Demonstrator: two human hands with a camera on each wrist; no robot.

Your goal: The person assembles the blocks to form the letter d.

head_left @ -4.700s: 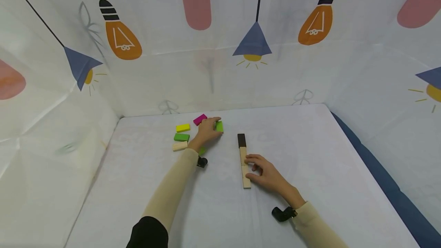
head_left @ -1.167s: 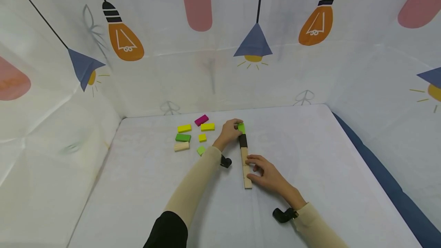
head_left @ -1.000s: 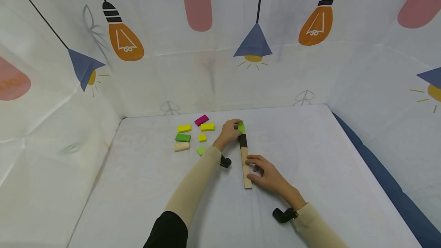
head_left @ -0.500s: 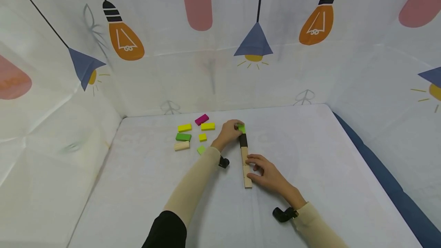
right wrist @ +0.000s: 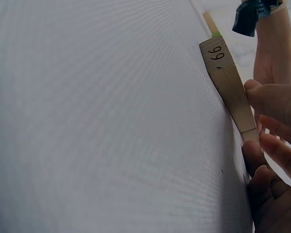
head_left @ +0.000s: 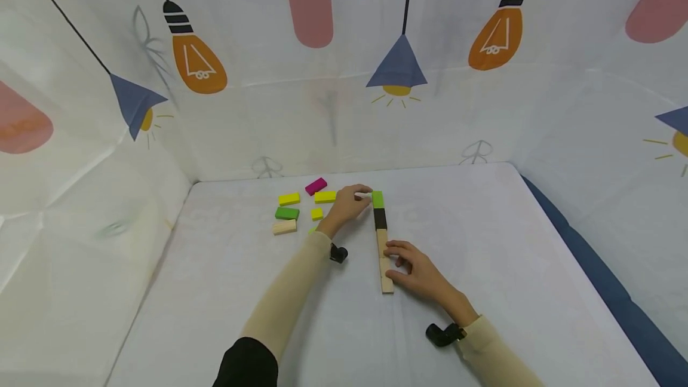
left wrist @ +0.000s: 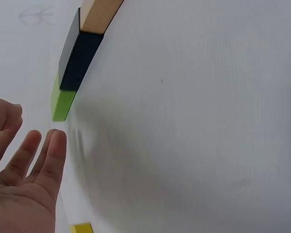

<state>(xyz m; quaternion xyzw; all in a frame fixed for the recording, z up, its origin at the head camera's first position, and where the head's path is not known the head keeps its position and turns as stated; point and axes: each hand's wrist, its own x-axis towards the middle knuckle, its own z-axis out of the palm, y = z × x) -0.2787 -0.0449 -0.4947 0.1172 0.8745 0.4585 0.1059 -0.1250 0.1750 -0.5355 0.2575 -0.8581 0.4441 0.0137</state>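
Lime block (head_left: 378, 199) apparently just set; next move likely calls for a loose block (head_left: 289, 199).
Short, bright, it caps the row's (head_left: 381, 237) far end, touching the black block (head_left: 380, 218). Left hand (head_left: 348, 208), fingers parted, hovers empty beside it; right hand (head_left: 421, 273), loosely curved, rests against the pale blocks (head_left: 384, 264), seemingly ungripped.

Tabletop (head_left: 484, 232) is offering passage at right; a block row (head_left: 381, 237) and the right hand (head_left: 421, 273) are barring the middle; loose blocks (head_left: 287, 213) are crowding the left hand (head_left: 348, 205).

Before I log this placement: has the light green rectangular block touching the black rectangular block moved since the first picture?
Yes, rightward: the light green block now meets the stationary black block.
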